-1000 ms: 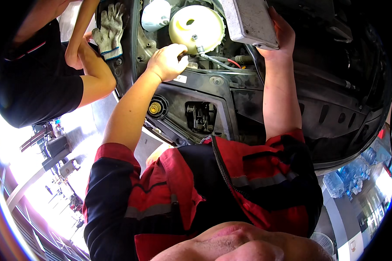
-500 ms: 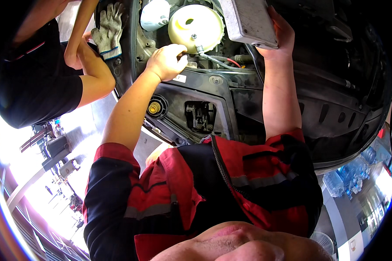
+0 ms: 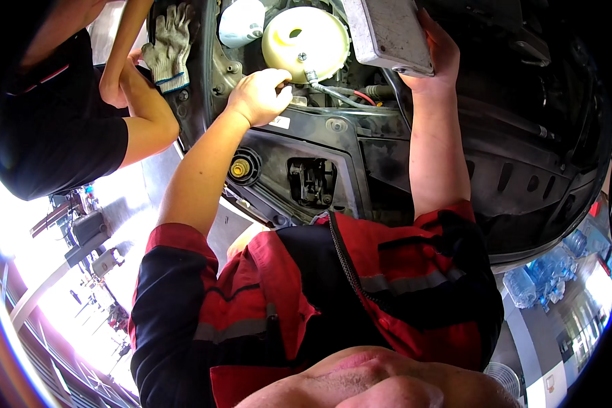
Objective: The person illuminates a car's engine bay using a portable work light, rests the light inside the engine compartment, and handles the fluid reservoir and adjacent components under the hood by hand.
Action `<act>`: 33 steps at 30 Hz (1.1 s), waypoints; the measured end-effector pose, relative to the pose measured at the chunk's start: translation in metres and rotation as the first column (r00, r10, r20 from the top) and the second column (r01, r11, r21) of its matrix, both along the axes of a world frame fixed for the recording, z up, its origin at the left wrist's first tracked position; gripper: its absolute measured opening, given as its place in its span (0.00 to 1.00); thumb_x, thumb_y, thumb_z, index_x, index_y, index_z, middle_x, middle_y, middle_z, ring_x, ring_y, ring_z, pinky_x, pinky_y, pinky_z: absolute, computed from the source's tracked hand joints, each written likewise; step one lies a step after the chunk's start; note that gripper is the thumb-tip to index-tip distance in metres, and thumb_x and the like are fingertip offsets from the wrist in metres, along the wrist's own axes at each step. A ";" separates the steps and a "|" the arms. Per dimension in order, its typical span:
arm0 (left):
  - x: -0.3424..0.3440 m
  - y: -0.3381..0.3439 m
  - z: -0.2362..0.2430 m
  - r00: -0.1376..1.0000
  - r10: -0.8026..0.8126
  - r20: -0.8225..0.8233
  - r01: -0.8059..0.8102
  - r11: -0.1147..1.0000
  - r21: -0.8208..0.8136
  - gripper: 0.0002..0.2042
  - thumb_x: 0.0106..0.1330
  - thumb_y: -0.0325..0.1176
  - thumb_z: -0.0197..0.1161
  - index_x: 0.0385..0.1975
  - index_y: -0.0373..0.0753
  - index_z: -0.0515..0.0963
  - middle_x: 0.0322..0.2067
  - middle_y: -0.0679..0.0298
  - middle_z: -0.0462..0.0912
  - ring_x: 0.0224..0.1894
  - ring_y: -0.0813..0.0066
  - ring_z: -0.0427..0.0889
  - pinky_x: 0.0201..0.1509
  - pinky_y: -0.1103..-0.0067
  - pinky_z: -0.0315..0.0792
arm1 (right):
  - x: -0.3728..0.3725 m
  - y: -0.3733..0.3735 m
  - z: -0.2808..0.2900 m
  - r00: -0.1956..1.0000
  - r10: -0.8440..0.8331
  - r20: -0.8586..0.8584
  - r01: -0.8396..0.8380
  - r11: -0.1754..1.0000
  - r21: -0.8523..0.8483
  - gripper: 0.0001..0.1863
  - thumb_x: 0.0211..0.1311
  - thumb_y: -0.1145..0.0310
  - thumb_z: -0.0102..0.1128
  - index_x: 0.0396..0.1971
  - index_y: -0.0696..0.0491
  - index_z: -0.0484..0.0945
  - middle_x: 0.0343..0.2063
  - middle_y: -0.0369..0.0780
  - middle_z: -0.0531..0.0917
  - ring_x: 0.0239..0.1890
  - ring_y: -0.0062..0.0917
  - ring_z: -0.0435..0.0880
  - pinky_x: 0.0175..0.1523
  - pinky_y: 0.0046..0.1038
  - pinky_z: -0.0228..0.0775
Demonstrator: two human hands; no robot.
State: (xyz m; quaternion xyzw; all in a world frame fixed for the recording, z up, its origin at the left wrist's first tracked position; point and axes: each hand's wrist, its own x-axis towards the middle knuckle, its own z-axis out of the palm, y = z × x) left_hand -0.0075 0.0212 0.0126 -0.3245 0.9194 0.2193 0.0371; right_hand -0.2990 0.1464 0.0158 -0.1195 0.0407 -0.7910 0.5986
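Observation:
My right hand (image 3: 444, 58) grips a flat grey metal box (image 3: 391, 37) with a scuffed face, holding it by its right side above the engine bay. The thumb side shows; the fingers behind the box are hidden. My left hand (image 3: 260, 97) is closed, its fingers curled together at the near edge of a round cream-coloured plastic reservoir (image 3: 319, 51). Whatever lies between those fingers is too small or hidden to make out. A hose (image 3: 343, 98) runs from the reservoir's near side toward the right, beside a thin red line. To the reservoir's left sits a whitish rounded container (image 3: 241, 24).
A knitted work glove (image 3: 172, 51) lies on the car's left edge, beside a co-worker's bent arm (image 3: 146, 115). Nearer me is a black panel with a yellow cap (image 3: 239, 168). Black trim (image 3: 517, 170) spans the right. Clear plastic bottles (image 3: 540, 275) stand at far right.

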 end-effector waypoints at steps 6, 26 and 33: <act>-0.001 0.001 0.002 1.000 0.003 0.008 -0.003 1.000 -0.001 0.15 0.63 0.41 0.61 0.46 0.42 0.82 0.41 0.58 0.86 0.45 0.57 0.85 0.52 0.66 0.78 | 0.000 0.001 0.002 0.999 0.026 0.019 -0.026 1.000 0.007 0.23 0.75 0.63 0.50 0.59 0.66 0.75 0.54 0.54 0.83 0.55 0.42 0.85 0.61 0.41 0.77; 0.000 0.000 0.000 1.000 -0.002 -0.011 0.002 1.000 -0.007 0.15 0.63 0.41 0.61 0.46 0.42 0.82 0.40 0.58 0.86 0.44 0.57 0.85 0.51 0.66 0.79 | 0.002 0.000 0.003 0.998 -0.033 -0.051 0.035 0.999 0.032 0.22 0.76 0.63 0.48 0.58 0.65 0.76 0.52 0.51 0.85 0.52 0.37 0.87 0.57 0.35 0.79; 0.000 0.000 0.000 1.000 0.005 0.002 -0.005 1.000 0.004 0.16 0.63 0.41 0.61 0.46 0.42 0.82 0.40 0.58 0.87 0.44 0.56 0.85 0.52 0.66 0.79 | 0.002 0.000 0.003 1.000 -0.007 -0.012 0.008 0.999 0.032 0.22 0.76 0.63 0.49 0.58 0.65 0.76 0.52 0.52 0.85 0.53 0.39 0.87 0.58 0.38 0.79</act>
